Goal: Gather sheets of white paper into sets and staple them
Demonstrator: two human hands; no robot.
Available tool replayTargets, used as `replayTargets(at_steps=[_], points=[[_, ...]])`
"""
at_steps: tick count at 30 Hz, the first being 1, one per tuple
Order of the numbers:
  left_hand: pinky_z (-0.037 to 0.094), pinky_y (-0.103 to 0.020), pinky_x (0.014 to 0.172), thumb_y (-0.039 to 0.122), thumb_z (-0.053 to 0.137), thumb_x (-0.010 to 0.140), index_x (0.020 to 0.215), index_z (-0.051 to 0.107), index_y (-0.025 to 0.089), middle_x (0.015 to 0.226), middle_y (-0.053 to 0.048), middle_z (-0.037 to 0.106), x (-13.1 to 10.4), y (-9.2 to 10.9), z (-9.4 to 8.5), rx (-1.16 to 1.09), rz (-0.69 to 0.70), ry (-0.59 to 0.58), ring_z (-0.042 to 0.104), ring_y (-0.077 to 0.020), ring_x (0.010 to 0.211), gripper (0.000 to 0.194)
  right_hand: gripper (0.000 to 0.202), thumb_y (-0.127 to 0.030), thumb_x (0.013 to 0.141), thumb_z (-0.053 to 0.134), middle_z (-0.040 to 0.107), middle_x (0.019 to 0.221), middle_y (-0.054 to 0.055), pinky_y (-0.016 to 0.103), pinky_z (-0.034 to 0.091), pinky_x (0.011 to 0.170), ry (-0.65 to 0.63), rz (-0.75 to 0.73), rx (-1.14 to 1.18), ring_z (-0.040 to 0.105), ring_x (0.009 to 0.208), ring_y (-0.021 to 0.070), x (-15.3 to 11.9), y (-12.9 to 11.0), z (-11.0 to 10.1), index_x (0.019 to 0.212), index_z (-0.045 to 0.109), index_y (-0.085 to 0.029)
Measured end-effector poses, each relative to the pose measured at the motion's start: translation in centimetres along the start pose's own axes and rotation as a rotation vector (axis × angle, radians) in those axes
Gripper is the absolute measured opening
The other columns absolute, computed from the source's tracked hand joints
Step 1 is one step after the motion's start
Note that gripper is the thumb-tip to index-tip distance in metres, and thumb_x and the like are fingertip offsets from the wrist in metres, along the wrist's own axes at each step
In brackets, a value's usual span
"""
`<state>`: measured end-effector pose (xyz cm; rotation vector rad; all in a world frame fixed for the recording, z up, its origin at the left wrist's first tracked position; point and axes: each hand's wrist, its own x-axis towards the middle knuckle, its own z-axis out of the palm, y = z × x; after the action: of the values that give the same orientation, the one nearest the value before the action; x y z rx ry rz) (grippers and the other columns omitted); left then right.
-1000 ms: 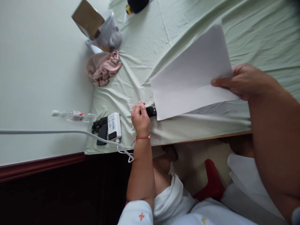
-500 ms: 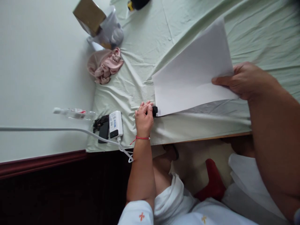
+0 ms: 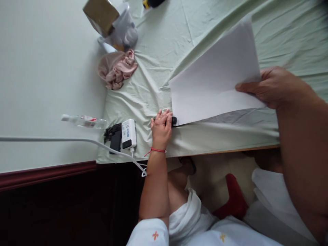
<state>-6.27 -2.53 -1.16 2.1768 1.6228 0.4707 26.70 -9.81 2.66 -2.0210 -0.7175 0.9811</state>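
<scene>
My left hand point(image 3: 161, 127) lies over a small black stapler point(image 3: 174, 121) on the cloth-covered table, fingers bent across it. Most of the stapler is hidden under the palm; its front end meets the near left corner of the white paper sheets point(image 3: 212, 82). At the right edge of the sheets, my right hand point(image 3: 274, 87) grips them, thumb on top and fingers underneath. The right side of the paper is raised off the cloth. How many sheets there are, I cannot tell.
Left of my left hand lie a white power bank point(image 3: 128, 134) with a cable, a black phone-like item point(image 3: 115, 141) and a clear bottle point(image 3: 88, 122). Farther back are a pink cloth point(image 3: 119, 70), a plastic container point(image 3: 126, 32) and a brown box point(image 3: 101, 15). The table's wooden edge point(image 3: 238, 149) runs in front.
The view has shifted slightly. My left hand lies a little flatter across the stapler, and more of its rear end shows. My right hand keeps its grip on the paper.
</scene>
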Motion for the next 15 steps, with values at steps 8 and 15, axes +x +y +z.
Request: replayTargets(at_steps=[8,15], points=[[0.001,-0.070,0.131,0.030,0.056,0.106,0.115,0.080,0.032,0.152,-0.005,0.067,0.0,-0.7,0.1,-0.117,0.039,-0.041,0.037,-0.0299,0.162,0.026,0.011,-0.016,0.083,0.084,0.070,0.068,0.004,0.020,0.049,0.047,-0.044,-0.050,0.175,0.061,0.055,0.0103,0.2,0.3,0.1,0.077,0.076,-0.015],[0.009,-0.066,0.133,0.032,0.058,0.105,0.114,0.081,0.029,0.147,-0.008,0.071,0.7,-1.7,0.4,-0.179,0.024,0.071,0.044,-0.0299,0.157,0.025,0.010,-0.017,0.086,0.077,0.051,0.050,-0.001,0.018,0.036,0.040,0.001,-0.054,0.099,0.042,0.044,0.0062,0.3,0.7,-0.4,0.076,0.074,-0.017]])
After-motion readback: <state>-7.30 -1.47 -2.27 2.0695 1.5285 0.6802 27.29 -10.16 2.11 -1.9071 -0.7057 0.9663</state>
